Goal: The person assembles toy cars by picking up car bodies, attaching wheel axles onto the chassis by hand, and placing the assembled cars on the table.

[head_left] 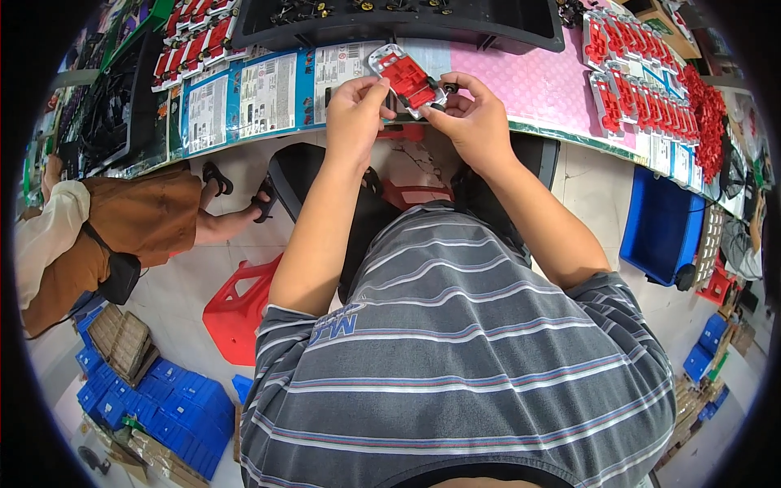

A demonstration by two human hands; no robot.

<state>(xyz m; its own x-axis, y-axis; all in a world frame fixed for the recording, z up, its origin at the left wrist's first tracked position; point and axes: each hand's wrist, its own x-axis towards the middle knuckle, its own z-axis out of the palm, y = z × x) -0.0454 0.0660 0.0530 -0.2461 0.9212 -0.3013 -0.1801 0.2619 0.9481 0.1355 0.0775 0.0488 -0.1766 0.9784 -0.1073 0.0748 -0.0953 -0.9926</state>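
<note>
**Red toy car held between 2 hands above the bench edge**

Red toy car [407, 80], clipped into a clear plastic shell, sits up in the air just over the near edge of the workbench [529, 89]; both hands have it; neither is slack. The left hand [354, 110] is closed on the lower left side of the piece, fingers curled over the top and thumb tucked under; the right hand [472, 118] pinches its lower right end, where a small black wheel or axle part [449, 87] shows at the fingertips; whether that bit is already seated I cannot tell.

The car's long axis runs on a slant, from upper left, away from the body, down to lower right toward the right hand; so the far end pokes out free beyond the left hand's knuckles, while the near end lies right in the right hand's grasp. The right hand is the nearer one to the wheel end; the left serves as the clamp.

Around them: printed sheets [244, 98] lie flat on the bench to the left; a black tray [521, 37] sits behind the hands; rows of more red cars in shells [643, 73] line the pink mat to the right. A red stool [240, 309] stands on the floor, and another person [122, 228] sits off to the left.
</note>
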